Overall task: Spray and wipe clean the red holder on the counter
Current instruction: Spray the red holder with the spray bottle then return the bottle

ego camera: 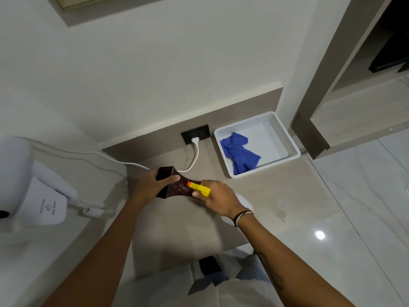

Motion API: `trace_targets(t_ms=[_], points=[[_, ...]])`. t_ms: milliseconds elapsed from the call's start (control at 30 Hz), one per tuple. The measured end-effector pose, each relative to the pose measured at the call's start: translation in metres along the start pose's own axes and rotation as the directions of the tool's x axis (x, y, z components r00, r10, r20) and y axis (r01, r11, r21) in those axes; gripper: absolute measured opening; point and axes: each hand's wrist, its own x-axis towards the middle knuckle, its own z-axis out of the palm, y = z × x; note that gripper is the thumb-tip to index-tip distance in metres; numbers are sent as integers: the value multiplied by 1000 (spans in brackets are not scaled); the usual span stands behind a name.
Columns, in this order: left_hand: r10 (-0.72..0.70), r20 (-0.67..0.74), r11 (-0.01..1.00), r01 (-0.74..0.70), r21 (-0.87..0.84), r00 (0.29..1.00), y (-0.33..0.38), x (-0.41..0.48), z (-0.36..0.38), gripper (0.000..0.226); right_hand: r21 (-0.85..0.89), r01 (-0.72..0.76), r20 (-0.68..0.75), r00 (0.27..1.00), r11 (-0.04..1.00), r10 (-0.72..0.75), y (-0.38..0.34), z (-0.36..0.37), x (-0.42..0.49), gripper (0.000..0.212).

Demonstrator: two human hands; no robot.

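The dark red holder (pixel 177 189) lies tilted just above the beige counter (pixel 276 196), its square open end toward the wall. My left hand (pixel 152 185) grips it near that open end. My right hand (pixel 218 196) is closed around a spray bottle whose yellow trigger head (pixel 199 189) with an orange nozzle points at the holder's side from close by. Small droplets speckle the holder's surface. The bottle's body is hidden under my right hand. A blue cloth (pixel 240 152) lies crumpled in a white tray (pixel 294 145) at the back right.
A black wall socket (pixel 195 134) holds a white plug, and its cable (pixel 194 160) runs along the counter behind the holder. A white wall-mounted hair dryer (pixel 37 196) with a coiled cord hangs at the left. Glossy floor tiles lie beyond the counter's right edge.
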Motion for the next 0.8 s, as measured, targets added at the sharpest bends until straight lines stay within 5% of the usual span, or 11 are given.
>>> trace_targets(t_ms=[200,367,533,800], points=[[120,78,988,-126,91,990,-2,-5,0,86,-26,-63,14,998,998,64,11,-5,-9,44],[113,144,987,-128,101,983,-3,-8,-5,122,63,-13,-14,1000,998,14,4,-10,-2,40],[168,235,937,-229,265,958,-8,-3,-12,148,-43,-77,16,997,996,77,10,-10,-1,44],[304,176,883,-346,316,936,-13,5,-9,127,-87,-195,-4,981,977,196,34,-14,-15,46]])
